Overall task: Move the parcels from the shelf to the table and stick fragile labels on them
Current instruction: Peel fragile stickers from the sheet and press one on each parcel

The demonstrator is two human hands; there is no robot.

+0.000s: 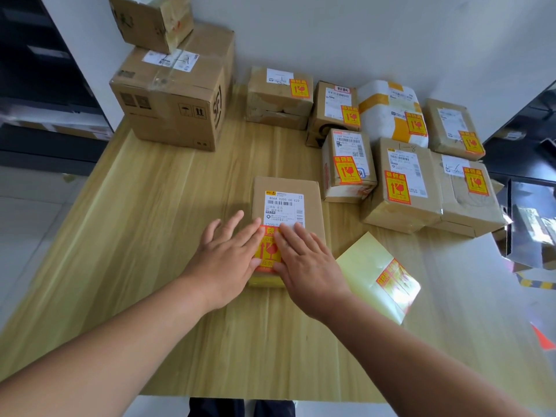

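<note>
Two bare forearms reach in from the near edge of the table, and both hands lie flat on the one parcel in front of the person. The left hand and the right hand have their fingers straight and spread, gripping nothing, pressing a red and yellow fragile label onto the near half of the parcel's top. The label's far edge meets the lower edge of the white shipping label. If the hands push it further that way, it may cover printed text. Uneven pressure could also trap a crease or bubble, and a sideways rub could slide the light parcel on the smooth wood. Just right of the right wrist lies the glossy label sheet, with a few stickers left at its far corner; it is within easy reach with nothing between. Farther right, a tight cluster of parcels, brown boxes and one white bag, each shows a fragile sticker, so these look finished. At the far left stands a big box with a small box on top; no sticker shows on either, so they probably remain to be done, and the stack would need separating first. A dark shelf stands beyond the table's left side.
</note>
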